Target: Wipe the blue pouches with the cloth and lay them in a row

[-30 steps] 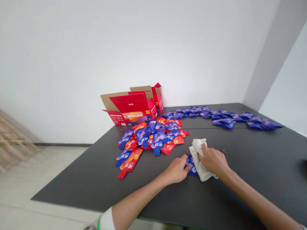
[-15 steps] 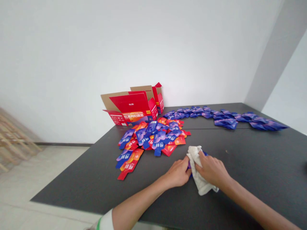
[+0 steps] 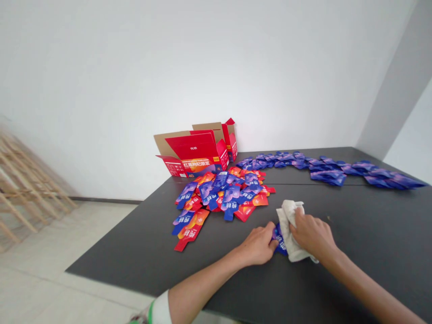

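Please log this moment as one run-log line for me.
left hand: pins blue packet on table | right hand: presses white cloth on packet | loose packet pile behind

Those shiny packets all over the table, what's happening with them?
A person is rubbing one blue packet with a white cloth on the dark table. The left hand pins the packet flat while the right hand presses the cloth on it. A mixed red and blue pile lies beside an open red box, and a row of blue packets runs along the far edge.
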Demonstrator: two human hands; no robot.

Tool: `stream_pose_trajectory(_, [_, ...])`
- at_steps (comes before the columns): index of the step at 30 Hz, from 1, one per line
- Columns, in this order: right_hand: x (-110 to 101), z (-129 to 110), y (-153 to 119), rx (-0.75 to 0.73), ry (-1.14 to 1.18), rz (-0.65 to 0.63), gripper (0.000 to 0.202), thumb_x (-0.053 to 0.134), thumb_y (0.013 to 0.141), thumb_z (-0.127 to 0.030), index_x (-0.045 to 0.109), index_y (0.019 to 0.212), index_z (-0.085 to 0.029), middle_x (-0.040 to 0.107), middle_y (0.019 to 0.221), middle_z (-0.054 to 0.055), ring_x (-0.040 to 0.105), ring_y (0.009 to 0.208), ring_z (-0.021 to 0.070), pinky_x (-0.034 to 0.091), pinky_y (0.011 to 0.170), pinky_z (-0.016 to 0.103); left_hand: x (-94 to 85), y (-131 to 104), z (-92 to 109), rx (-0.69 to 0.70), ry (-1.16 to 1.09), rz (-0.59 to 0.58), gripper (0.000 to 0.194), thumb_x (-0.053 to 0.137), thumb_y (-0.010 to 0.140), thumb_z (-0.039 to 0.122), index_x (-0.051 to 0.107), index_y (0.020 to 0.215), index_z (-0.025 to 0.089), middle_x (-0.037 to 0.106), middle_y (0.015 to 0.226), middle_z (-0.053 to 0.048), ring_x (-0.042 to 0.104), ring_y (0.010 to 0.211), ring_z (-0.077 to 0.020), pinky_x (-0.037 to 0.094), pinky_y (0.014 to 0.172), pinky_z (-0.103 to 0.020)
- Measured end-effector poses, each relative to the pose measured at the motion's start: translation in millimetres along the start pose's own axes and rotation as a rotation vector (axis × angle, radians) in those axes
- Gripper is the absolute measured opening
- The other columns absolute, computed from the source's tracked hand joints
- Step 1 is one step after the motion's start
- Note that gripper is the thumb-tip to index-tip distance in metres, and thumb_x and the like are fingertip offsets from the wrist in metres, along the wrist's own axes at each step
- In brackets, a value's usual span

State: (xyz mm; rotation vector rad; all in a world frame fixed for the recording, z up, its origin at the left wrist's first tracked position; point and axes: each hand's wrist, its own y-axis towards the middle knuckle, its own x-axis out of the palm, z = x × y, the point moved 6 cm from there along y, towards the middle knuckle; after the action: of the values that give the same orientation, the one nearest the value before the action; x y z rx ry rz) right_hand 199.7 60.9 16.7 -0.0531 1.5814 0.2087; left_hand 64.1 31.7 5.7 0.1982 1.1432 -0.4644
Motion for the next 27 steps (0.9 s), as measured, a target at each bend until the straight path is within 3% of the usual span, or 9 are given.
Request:
stream_pose_trajectory(3, [2, -14, -7, -0.13, 0.03, 0.001, 0.026, 0.044, 0.089, -0.028, 0.048, 0.109, -0.012, 0.066, 0.081, 0.012, 0.067, 0.077, 0.0286, 0.046, 0.063, 0.032, -0.2, 0, 1, 0.013, 0.001, -0.006, 0.025, 0.042, 0.089, 0.028, 0.038, 0.112, 0.023, 0.062, 0.107, -0.007, 0.06, 0.099, -0.0241, 0.046, 0.081, -0.033])
stream_pose_trajectory(8, [2, -6, -5, 0.012, 0.015, -0.004, 0.028, 0.042, 0.09, -0.032, 0.049, 0.108, -0.012, 0.066, 0.081, 0.014, 0.067, 0.078, 0.0314, 0.047, 0.065, 0.036, 0.0, 0, 0, 0.01, 0.015, -0.013, 0.023, 0.042, 0.089, 0.034, 0.039, 0.108, 0.021, 0.063, 0.102, -0.008, 0.061, 0.096, -0.0273, 0.047, 0.079, -0.035])
stream_pose_trajectory(13, [7, -16, -11, -0.143, 0.041, 0.022, 0.027, 0.044, 0.088, -0.028, 0.05, 0.109, -0.011, 0.066, 0.082, 0.014, 0.067, 0.078, 0.028, 0.048, 0.064, 0.032, 0.4, -1, 1, 0.045, 0.019, -0.011, 0.031, 0.044, 0.088, 0.029, 0.035, 0.117, 0.023, 0.062, 0.111, -0.007, 0.06, 0.101, -0.0248, 0.046, 0.084, -0.034])
stream_pose_trajectory(18, [10, 11, -1, 0.081, -0.012, 0.083, 0.028, 0.04, 0.09, -0.031, 0.051, 0.107, -0.011, 0.066, 0.079, 0.015, 0.067, 0.077, 0.0317, 0.048, 0.065, 0.037, 2.1, -1, -1, 0.038, 0.044, -0.012, 0.026, 0.041, 0.089, 0.037, 0.039, 0.11, 0.021, 0.063, 0.103, -0.008, 0.062, 0.096, -0.0276, 0.048, 0.079, -0.036])
stream_pose_trajectory(24, [20, -9, -9, -0.144, 0.023, 0.095, 0.033, 0.036, 0.091, -0.029, 0.048, 0.117, -0.012, 0.067, 0.086, 0.014, 0.067, 0.08, 0.0282, 0.048, 0.067, 0.035, 2.6, -1, -1, 0.058, 0.05, 0.011, 0.033, 0.044, 0.086, 0.031, 0.035, 0.117, 0.022, 0.063, 0.106, -0.008, 0.063, 0.096, -0.0259, 0.048, 0.08, -0.035])
stream_pose_trajectory(27, [19, 2, -3, -0.037, 0.024, 0.061, 0.031, 0.036, 0.091, -0.033, 0.05, 0.11, -0.013, 0.067, 0.084, 0.013, 0.067, 0.078, 0.0316, 0.048, 0.066, 0.04, 4.0, -1, -2, 0.052, 0.058, 0.022, 0.03, 0.042, 0.088, 0.036, 0.037, 0.114, 0.021, 0.064, 0.102, -0.009, 0.063, 0.095, -0.0276, 0.049, 0.079, -0.037])
